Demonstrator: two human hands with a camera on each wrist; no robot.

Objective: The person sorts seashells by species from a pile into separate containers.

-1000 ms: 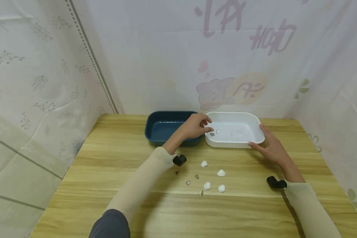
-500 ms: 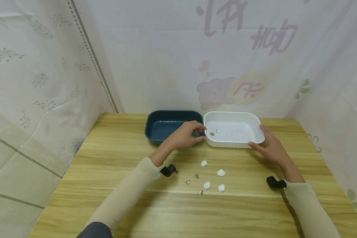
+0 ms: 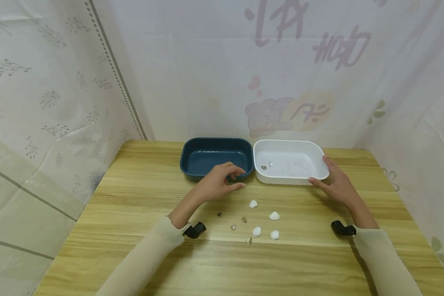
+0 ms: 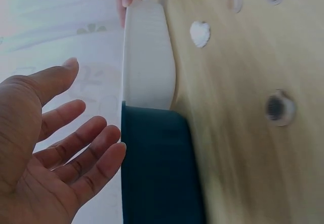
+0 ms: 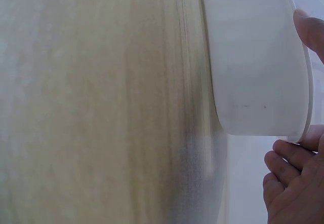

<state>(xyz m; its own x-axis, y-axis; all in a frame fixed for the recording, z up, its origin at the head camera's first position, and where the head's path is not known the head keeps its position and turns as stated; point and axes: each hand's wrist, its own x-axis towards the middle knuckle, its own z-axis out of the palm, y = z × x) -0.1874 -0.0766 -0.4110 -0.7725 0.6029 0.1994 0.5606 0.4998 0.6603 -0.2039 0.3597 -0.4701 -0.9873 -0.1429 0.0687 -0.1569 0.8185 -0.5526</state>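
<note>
My left hand [image 3: 216, 183] hovers by the front right corner of a dark blue plastic tray [image 3: 218, 139]. Its fingers are loosely bent, and the left wrist view shows nothing in the palm [image 4: 45, 188]. With thumb and fingers, my right hand [image 3: 336, 185] grips the right end of a white tray [image 3: 288, 180] beside the blue one. Two small seashells lie at that tray's left end, one brownish [image 3: 264, 167] and one white [image 3: 271, 164]. On the table in front are several white seashells [image 3: 274, 216] and several small brown ones [image 3: 243, 220].
The wood-grain table [image 3: 299, 267] ends just behind the trays. A pale printed curtain [image 3: 192, 82] hangs behind it and along both sides. A black wrist camera [image 3: 195, 230] sits on the left cuff, another [image 3: 343, 228] on the right.
My left hand has drawn back from over the white tray's left end, moving left and toward the body past the blue tray. The right hand keeps its grip; the shells stay put.
</note>
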